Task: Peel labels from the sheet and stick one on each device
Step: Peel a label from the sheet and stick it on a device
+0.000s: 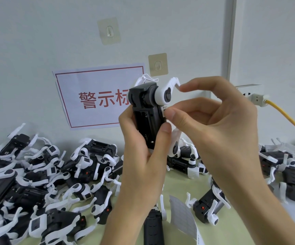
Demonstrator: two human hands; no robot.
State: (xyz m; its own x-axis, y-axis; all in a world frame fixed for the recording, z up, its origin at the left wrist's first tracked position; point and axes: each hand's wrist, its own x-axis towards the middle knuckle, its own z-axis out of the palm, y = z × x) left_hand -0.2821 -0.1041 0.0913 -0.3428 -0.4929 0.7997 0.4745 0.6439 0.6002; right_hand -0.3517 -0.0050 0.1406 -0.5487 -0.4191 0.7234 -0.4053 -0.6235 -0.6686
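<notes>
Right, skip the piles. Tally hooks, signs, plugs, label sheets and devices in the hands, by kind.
Hooks: 2
Sign: 1
Plug: 1
Label sheet: 1
Held device: 1
Total: 6

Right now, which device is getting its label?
The device held upright in the left hand; the right hand presses a label onto it. Others lie on the table.
</notes>
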